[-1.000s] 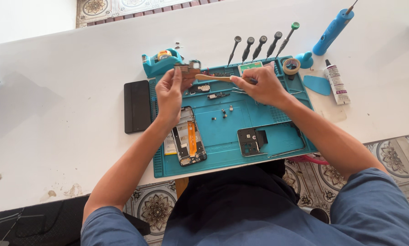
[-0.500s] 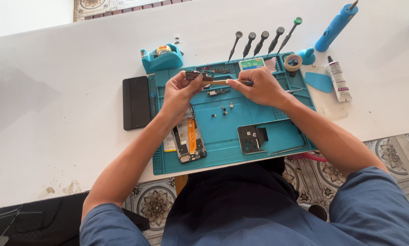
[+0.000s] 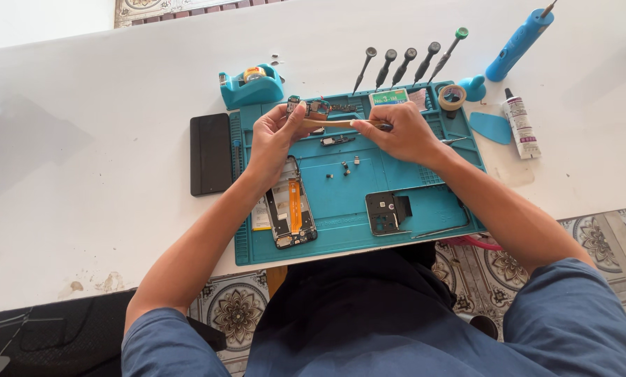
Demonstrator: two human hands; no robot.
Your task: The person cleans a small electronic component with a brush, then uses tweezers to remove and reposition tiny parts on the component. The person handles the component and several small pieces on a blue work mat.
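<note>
My left hand [image 3: 274, 139] pinches a small dark circuit board [image 3: 311, 108] over the far part of a teal repair mat [image 3: 341, 234]. My right hand [image 3: 400, 132] grips a tan-handled brush [image 3: 330, 123] whose head lies against that board. An opened phone body [image 3: 291, 209] with an orange flex cable lies on the mat below my left wrist. A small black cover part [image 3: 388, 211] sits on the mat nearer my body. Tiny screws [image 3: 344, 167] and a small metal part [image 3: 335, 140] lie between my hands and the phone.
A black phone back [image 3: 211, 153] lies left of the mat. A teal tape dispenser [image 3: 251, 85] stands behind it. Several screwdrivers [image 3: 407, 66], a tape roll [image 3: 452, 96], a blue electric driver [image 3: 519, 38], a glue tube [image 3: 521, 126] and a blue pick [image 3: 493, 128] lie at the back right.
Both hands have shifted slightly over the mat's far part while keeping hold of the board and brush; the camera view has also drifted.
</note>
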